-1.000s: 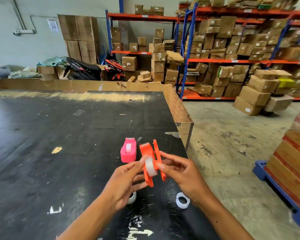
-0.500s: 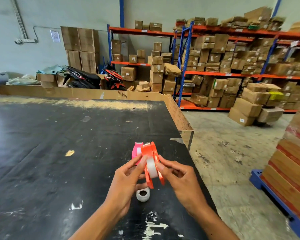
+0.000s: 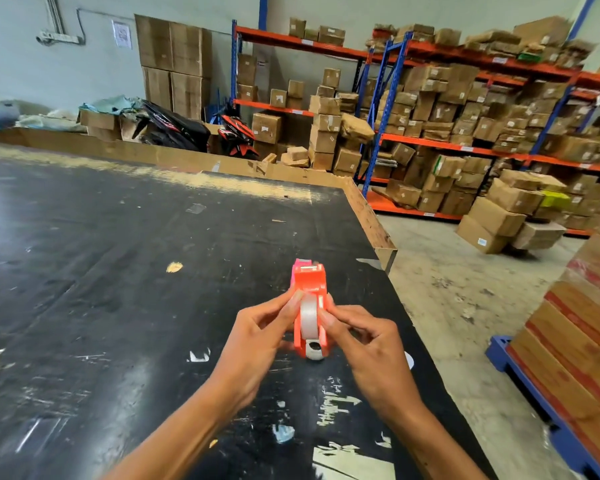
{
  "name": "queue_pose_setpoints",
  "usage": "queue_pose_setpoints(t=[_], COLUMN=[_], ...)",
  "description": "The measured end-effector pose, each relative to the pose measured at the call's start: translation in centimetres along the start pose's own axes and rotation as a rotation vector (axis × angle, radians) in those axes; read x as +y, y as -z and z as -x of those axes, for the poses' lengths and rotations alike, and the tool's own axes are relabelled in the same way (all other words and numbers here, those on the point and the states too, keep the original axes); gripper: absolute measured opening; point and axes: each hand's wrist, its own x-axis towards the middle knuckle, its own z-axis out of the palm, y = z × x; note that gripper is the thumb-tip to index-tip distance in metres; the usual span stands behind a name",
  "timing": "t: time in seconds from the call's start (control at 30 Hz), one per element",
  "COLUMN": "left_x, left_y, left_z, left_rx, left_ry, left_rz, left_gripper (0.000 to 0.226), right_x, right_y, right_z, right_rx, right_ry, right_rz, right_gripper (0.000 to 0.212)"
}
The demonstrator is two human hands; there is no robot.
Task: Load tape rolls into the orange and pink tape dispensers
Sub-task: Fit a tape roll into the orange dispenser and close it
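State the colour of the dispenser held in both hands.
Orange dispenser, with a whitish tape roll in it; head view.

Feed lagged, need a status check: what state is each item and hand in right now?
Orange dispenser: held above the table, tape roll seated in it.
Pink dispenser: mostly hidden behind the orange one; load cannot be told.
Spare roll: on the table.
Left hand: gripping the orange dispenser.
Right hand: gripping it too.
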Motion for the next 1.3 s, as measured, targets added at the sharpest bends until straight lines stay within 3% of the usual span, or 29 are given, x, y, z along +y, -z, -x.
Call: queue_pose_setpoints(t=[0.13,0.37,0.53,0.67,0.8,0.93,1.1,1.3], left_x=[0.8,0.6,-0.6,-1.3,-1.7,-1.8,-2.7,-2.8], left_y=[0.6,0.5,0.1,-0.7,-1.5,-2.5,-3.3,-4.7], left_z=[0.6,1.3,0.9,-0.3,-2.3,-4.6,-7.4,-9.0], left_rx=[-0.056,0.025,0.065,0.037,0.057,0.038,0.065,0.096], left_ry=[-0.007,-0.032,-0.042,-0.041,-0.052,-0.081,-0.082,-0.085], left_rz=[-0.047,-0.041,-0.062,-0.127,-0.149,-0.184,-0.204,-0.216], left_gripper=[0.028,0.026,0.033,0.033,0.027,0.016,0.024,0.028], right_x=[-0.7,-1.4,-0.9,-0.3,0.5,0.9,2.1,3.0], right_y=[-0.6,-1.4,-1.0,0.3,2.2,4.2,6.0,7.8], right_z=[1.2,1.8,1.4,0.3,-1.9,-4.9,-8.0,-10.6], right_rx=[0.020,0.023,0.073,0.038,0.076,-0.045,-0.195,-0.231], right_ry=[-0.004,-0.041,-0.034,-0.104,0.007,0.055,0.008,0.069], right_rz=[-0.019,-0.058,0.072,0.099,0.251,0.276,0.244,0.172], right_gripper=[0.018,0.020,0.018,0.028,0.030,0.019,0.029,0.010])
